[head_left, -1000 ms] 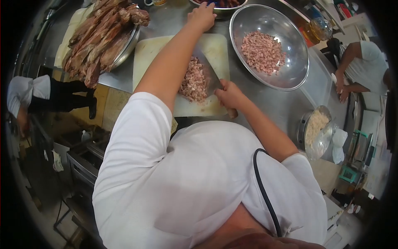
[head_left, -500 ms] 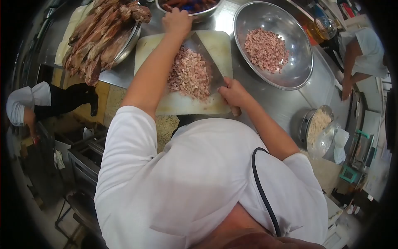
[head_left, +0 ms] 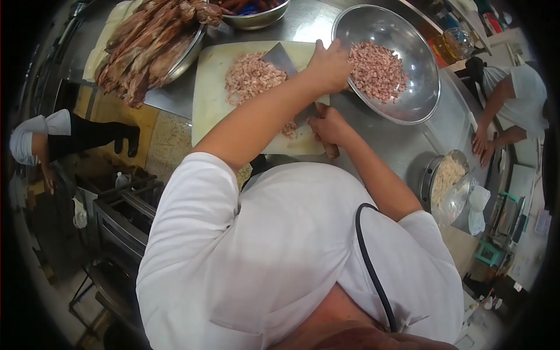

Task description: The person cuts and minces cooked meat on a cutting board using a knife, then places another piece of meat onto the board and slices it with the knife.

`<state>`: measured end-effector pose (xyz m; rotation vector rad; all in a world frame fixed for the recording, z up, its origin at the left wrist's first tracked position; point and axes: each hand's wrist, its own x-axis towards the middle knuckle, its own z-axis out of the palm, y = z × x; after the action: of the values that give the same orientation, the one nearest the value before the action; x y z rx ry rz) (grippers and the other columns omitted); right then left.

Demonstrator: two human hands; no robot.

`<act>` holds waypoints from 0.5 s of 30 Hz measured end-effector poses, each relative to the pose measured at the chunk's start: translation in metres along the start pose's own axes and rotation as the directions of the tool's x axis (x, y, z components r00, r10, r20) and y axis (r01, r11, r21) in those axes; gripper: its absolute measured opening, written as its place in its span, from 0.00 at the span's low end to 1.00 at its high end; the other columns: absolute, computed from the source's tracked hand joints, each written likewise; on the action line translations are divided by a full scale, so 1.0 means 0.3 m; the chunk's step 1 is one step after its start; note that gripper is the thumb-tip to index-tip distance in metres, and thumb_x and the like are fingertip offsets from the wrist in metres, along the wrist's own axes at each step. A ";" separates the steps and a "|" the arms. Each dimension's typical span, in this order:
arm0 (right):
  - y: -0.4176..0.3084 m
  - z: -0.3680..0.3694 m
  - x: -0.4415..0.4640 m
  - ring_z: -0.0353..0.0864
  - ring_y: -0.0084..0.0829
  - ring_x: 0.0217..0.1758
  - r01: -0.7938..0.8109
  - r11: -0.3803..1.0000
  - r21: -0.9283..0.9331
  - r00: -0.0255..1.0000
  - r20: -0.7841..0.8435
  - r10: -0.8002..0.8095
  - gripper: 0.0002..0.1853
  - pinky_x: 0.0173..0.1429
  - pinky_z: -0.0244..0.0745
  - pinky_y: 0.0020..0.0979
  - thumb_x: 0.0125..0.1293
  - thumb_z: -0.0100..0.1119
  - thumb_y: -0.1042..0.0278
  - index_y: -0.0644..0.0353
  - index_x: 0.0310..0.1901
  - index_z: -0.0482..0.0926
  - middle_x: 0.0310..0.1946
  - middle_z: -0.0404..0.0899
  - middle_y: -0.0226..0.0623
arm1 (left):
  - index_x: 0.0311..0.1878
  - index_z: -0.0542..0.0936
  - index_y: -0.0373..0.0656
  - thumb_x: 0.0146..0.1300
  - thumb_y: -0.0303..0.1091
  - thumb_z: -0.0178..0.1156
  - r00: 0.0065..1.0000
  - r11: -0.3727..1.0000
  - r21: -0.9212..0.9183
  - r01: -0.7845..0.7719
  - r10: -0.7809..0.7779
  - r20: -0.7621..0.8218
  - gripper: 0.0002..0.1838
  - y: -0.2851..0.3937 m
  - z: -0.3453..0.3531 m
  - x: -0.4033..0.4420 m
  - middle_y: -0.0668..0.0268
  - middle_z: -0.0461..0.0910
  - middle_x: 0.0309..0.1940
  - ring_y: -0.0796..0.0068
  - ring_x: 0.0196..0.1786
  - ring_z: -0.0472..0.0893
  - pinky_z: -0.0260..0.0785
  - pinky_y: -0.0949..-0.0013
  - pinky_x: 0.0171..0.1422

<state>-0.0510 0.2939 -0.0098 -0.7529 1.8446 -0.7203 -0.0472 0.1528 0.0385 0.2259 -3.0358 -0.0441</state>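
Head view: right hand (head_left: 329, 125) has its fingers wrapped round the wooden handle of a knife (head_left: 280, 59), broad flat metal blade lying across the cutting board (head_left: 213, 125), partly hidden under the left forearm. Left hand (head_left: 329, 67) is at the left rim of a big steel bowl (head_left: 424, 76); can't tell if its fingers pinch the rim or just pass in front. Knife looks stiff, fairly heavy toward the blade, handle maybe greasy; best hold is the handle, close to the blade. Chopped meat (head_left: 251, 76) sits mid-board, left of the blade: pink, soft, moist-looking little bits, likely slippery and quick to scatter, so scoop rather than pinch. More diced meat (head_left: 378, 70) lies in the bowl, which is smooth, round, shiny, probably light for its size; rim is the grip. Board is pale, flat, stained, on a smooth metal counter (head_left: 373, 143). Far left, long fibrous brown meat strips (head_left: 149, 49) heap over a metal rim.
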 end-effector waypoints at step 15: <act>0.021 0.006 0.011 0.83 0.32 0.26 0.008 0.999 0.036 1.000 0.003 -0.008 0.19 0.32 0.80 0.35 0.65 0.55 0.68 0.72 0.54 0.74 0.31 0.81 0.42 | 0.49 0.89 0.50 0.57 0.54 0.71 0.940 0.947 0.031 0.320 -0.313 -0.136 0.22 -0.147 -0.001 0.030 0.65 0.83 0.52 0.57 0.67 0.72 0.55 0.24 0.71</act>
<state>-0.0514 0.2951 -0.0169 -0.7376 1.8225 -0.7550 -0.0495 0.1080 0.0380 0.6920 -2.8419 0.0264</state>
